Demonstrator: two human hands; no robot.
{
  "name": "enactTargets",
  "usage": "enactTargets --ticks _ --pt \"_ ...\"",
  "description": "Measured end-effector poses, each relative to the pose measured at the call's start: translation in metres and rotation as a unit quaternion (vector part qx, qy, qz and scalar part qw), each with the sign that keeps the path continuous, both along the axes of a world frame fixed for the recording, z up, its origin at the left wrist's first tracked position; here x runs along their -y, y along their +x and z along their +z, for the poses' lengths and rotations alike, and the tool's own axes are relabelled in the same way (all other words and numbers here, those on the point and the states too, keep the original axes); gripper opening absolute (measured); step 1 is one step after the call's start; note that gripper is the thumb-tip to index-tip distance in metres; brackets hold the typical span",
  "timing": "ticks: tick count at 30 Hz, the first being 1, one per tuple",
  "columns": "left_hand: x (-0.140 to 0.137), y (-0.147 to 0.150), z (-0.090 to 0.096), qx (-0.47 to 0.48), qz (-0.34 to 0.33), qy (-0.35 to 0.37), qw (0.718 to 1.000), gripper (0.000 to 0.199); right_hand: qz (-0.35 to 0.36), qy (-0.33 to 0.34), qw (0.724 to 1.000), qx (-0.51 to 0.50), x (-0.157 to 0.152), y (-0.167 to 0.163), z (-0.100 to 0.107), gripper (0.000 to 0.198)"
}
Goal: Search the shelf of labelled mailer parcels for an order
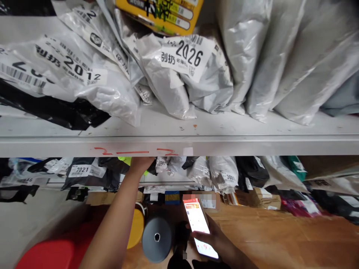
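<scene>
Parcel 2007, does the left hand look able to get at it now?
Probably yes: the left hand is close beside parcel 2007, with only a dark package showing between them. The upper shelf hides part of the hand.

I read 2012 on a pale bag (114, 98), 2026 on a grey bag (209, 92), red 2—2 on the shelf edge (224, 145); below, 7021 on a black bag (80, 172), 2007 on a small parcel (162, 164), and 3001 on a white bag (223, 168).
</scene>
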State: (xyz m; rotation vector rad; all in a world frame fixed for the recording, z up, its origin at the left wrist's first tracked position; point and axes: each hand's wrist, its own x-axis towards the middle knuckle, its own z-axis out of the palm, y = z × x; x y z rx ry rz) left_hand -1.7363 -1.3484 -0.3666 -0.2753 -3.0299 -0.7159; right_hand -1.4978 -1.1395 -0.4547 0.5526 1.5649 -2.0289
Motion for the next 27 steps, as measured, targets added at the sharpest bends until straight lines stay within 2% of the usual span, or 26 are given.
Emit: enactTargets --ticks 4,8,13,16,22,27 --pt "0.001 0.005 -0.003 -0.007 0.017 -0.113 0.993 0.041 -0.011 -0.004 1.000 0.028 0.004 0.004 0.006 0.079" --pt "-0.002 0.011 -0.008 -0.049 0.064 -0.181 0.980 0.043 -0.036 -0.041 0.998 0.023 0.009 0.004 0.011 0.075" --pt "-0.017 0.025 -0.014 -0.088 0.038 -0.254 0.962 0.037 -0.059 -0.034 0.997 0.035 0.007 0.009 0.011 0.071" --pt "-0.025 0.033 -0.016 -0.075 0.036 -0.301 0.950 0.036 -0.068 -0.034 0.996 0.039 0.002 0.011 0.012 0.074" --pt "-0.033 0.032 -0.015 -0.073 0.065 -0.329 0.939 0.037 -0.076 -0.049 0.995 0.040 -0.006 0.015 0.017 0.075" --pt "-0.027 0.025 -0.017 -0.056 0.046 -0.335 0.939 0.040 -0.104 -0.073 0.989 0.075 -0.007 0.023 0.012 0.076"
